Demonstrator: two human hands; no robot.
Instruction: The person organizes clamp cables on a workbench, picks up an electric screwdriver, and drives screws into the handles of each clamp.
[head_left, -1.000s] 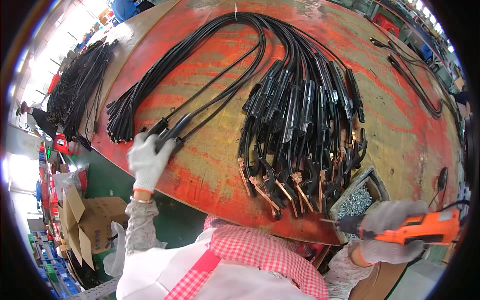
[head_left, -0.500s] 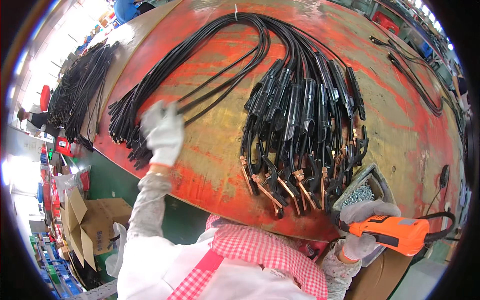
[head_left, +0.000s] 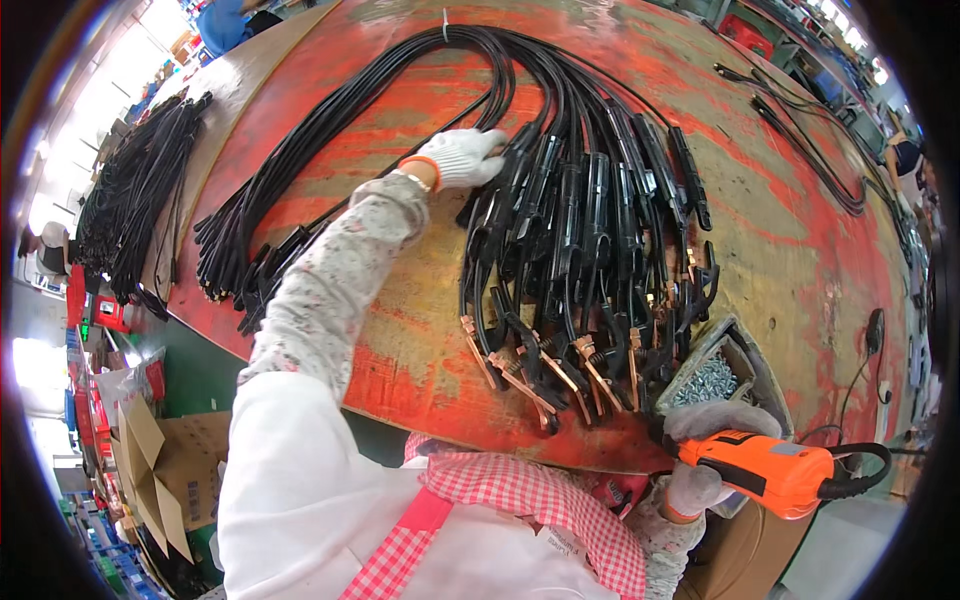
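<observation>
A bundle of black welding cables (head_left: 330, 115) arches over the table, ending on the right in several black-handled electrode holders (head_left: 568, 215) with copper jaws (head_left: 592, 365) toward me. My left hand (head_left: 460, 158), in a white knitted glove, lies at the upper left edge of these holders. Its fingers curl against a black handle there, though the hand partly hides the contact. At the lower right, my gloved right hand (head_left: 695, 488) grips an orange power screwdriver (head_left: 765, 465) with a black cord. The tool's front end is partly covered by the glove.
Just beyond the screwdriver, an open bin (head_left: 768, 385) holds small silver screws (head_left: 708, 380). Another dark cable bundle (head_left: 135, 200) lies at the far left; loose cables (head_left: 815, 145) lie at the far right. A cardboard box (head_left: 190, 455) stands below the table's left edge.
My left hand has moved right and away from me, from the cable ends to the electrode holders. My right hand still holds the screwdriver. The view has shifted slightly.
</observation>
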